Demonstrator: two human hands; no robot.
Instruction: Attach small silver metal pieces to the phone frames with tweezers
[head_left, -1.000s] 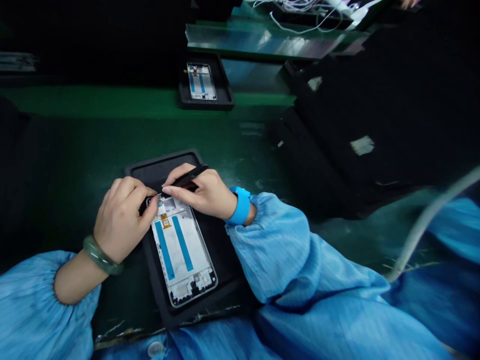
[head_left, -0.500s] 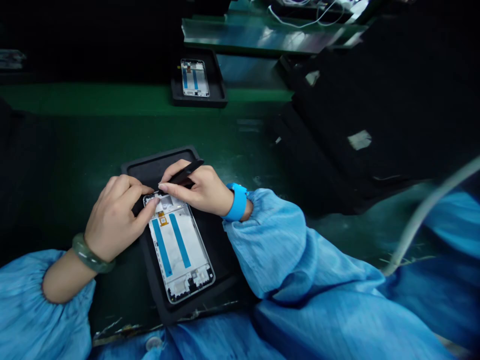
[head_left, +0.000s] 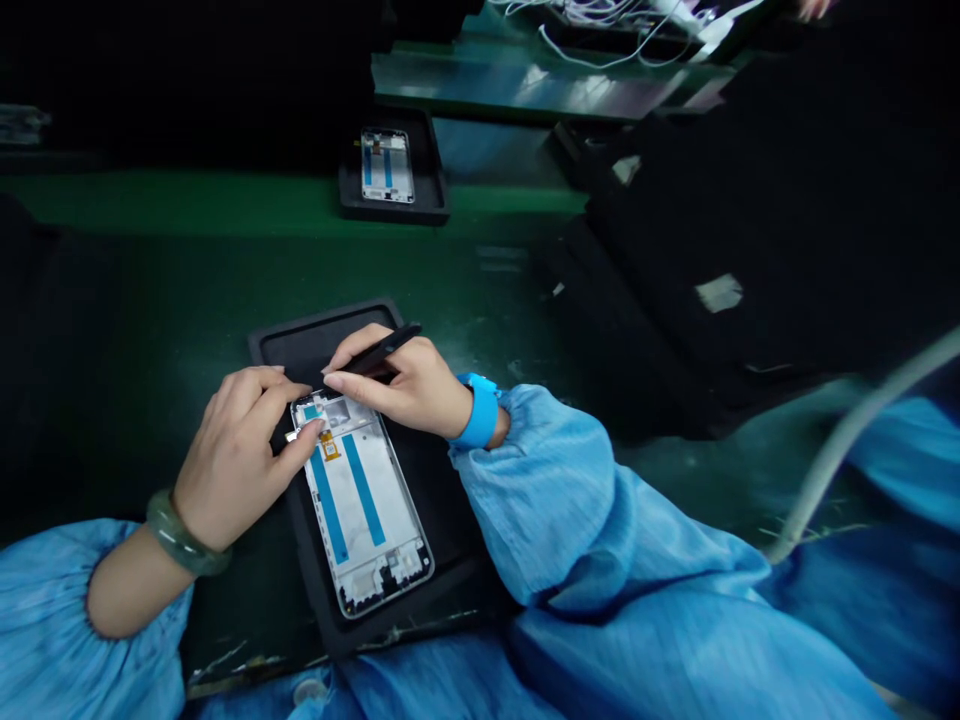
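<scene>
A phone mid-frame (head_left: 375,500) lies tilted in a black foam tray (head_left: 322,600), its silver-white inside facing up. It carries two long blue strips and an orange flex cable (head_left: 331,447). My left hand (head_left: 244,440) grips the frame's upper left corner between thumb and fingers, the thumb lying over the inside near the cable. In my right hand (head_left: 405,385) is a slim black pen-shaped tool (head_left: 382,348), pinched between thumb and fingers. Its lower end reaches the frame's top edge; the very tip is hidden by my fingertips.
Farther back on the green bench (head_left: 225,270), a second black tray (head_left: 431,190) bears a similar phone mid-frame (head_left: 388,165). Stacked black trays (head_left: 675,300) stand on the right, with white cables (head_left: 600,15) at the far top. A pale curved tube (head_left: 847,440) crosses at right.
The view has shifted slightly, so the tray and hands sit a little lower. My left thumb has slid down the frame, and a short blue patch now shows near its top.
</scene>
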